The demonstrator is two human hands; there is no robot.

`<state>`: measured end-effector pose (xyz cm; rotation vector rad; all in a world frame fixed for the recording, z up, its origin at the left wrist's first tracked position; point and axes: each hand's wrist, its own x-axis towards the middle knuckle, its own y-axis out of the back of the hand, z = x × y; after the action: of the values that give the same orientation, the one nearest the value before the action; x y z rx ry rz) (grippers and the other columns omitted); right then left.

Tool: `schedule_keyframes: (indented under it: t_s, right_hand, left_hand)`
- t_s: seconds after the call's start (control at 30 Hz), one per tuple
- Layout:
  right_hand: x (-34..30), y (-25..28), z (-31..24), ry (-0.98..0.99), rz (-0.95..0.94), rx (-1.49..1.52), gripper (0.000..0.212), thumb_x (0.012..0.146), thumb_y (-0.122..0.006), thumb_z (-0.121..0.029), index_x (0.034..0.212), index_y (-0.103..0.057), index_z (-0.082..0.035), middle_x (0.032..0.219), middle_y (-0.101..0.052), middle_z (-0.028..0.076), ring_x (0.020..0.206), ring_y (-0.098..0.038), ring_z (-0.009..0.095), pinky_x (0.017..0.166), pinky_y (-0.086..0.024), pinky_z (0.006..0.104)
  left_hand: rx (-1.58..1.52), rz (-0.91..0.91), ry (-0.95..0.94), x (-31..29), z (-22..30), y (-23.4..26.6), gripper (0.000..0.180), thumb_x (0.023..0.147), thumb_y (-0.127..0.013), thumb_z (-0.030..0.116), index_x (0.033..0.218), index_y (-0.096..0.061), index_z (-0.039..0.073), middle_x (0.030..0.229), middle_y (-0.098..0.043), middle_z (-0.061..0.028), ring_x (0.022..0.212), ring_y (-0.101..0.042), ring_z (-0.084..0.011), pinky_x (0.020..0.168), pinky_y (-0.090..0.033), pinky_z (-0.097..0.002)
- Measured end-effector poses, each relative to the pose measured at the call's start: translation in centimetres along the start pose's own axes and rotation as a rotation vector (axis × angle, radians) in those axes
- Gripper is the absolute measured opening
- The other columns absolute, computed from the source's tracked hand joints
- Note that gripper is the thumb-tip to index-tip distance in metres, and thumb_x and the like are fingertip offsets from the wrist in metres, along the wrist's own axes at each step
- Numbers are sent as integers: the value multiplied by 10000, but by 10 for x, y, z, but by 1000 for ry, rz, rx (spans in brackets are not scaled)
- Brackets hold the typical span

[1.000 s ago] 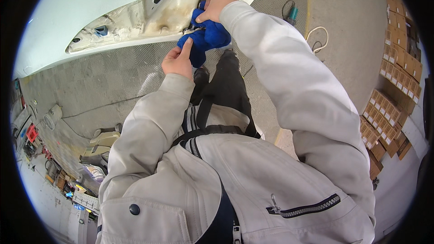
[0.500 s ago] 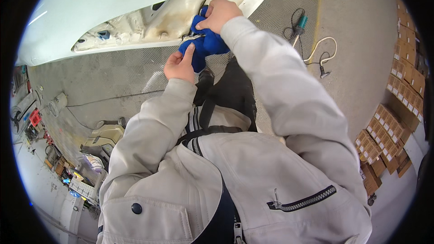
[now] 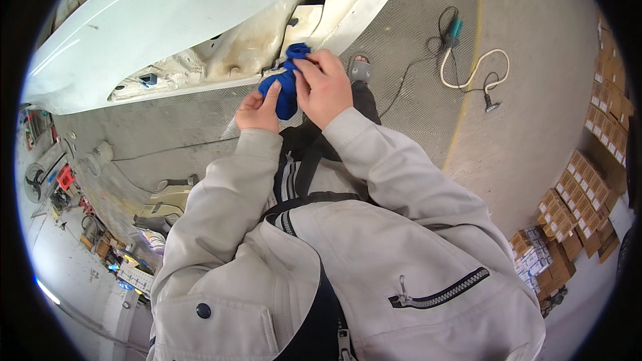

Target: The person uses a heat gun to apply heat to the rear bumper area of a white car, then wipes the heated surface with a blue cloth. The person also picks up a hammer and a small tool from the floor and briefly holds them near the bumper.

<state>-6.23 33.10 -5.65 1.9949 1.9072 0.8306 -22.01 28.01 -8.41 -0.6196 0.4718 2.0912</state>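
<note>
A bunched blue cloth (image 3: 287, 99) is gathered between my hands, in front of the pale car body's lower edge. My left hand (image 3: 258, 113) pinches its left side, the thumb lying on top. From the right, my right hand (image 3: 326, 90) grips the cloth with curled fingers; the fingertips are partly hidden in its folds. One twisted end of the cloth sticks up past my right fingers, over the cream inner metal (image 3: 244, 53) of the car. A glossy pale panel (image 3: 180, 10) curves above that exposed metal.
On the floor to the right lie a green-handled lamp or tool (image 3: 455, 29), a pale looped hose (image 3: 478, 70) and dark cords. Stacked cardboard boxes (image 3: 582, 187) line the right side. Assorted tools and a red item (image 3: 65, 177) are at the far left. A sandalled foot (image 3: 360, 69) shows beyond my right hand.
My right hand has come down and turned over, lying closer to my left hand. The cloth is bunched smaller. The view has shifted slightly, and the sandalled foot now shows.
</note>
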Motion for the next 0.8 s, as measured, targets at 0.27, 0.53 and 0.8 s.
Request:
schedule_keyframes:
  t_s: [0.27,0.53,0.8]
  right_hand:
    - [-31,5,45,324,-87,-79,183,787,-761,-61,964,-758,-107,997,-679,57,925,-688,268,749,-600,367]
    - [-20,-12,33,-114,349,25,183,850,-826,-70,1029,-799,-43,923,-682,135,804,-697,307,719,-579,377]
    - [-56,-56,-18,-96,269,100,170,850,-802,-60,1019,-780,-61,932,-660,92,797,-687,299,717,-578,388]
  left_hand:
    - [-164,-145,149,25,-2,51,146,971,-777,59,1079,-753,-35,1042,-775,-109,888,-740,-181,797,-607,-305]
    - [-125,-325,213,1,3,73,209,1029,-707,100,1206,-693,-10,1171,-754,-112,1036,-738,-197,908,-612,-336]
    - [-178,-304,200,9,13,105,157,1034,-697,92,1163,-706,5,1148,-759,-104,1050,-735,-204,904,-614,-357]
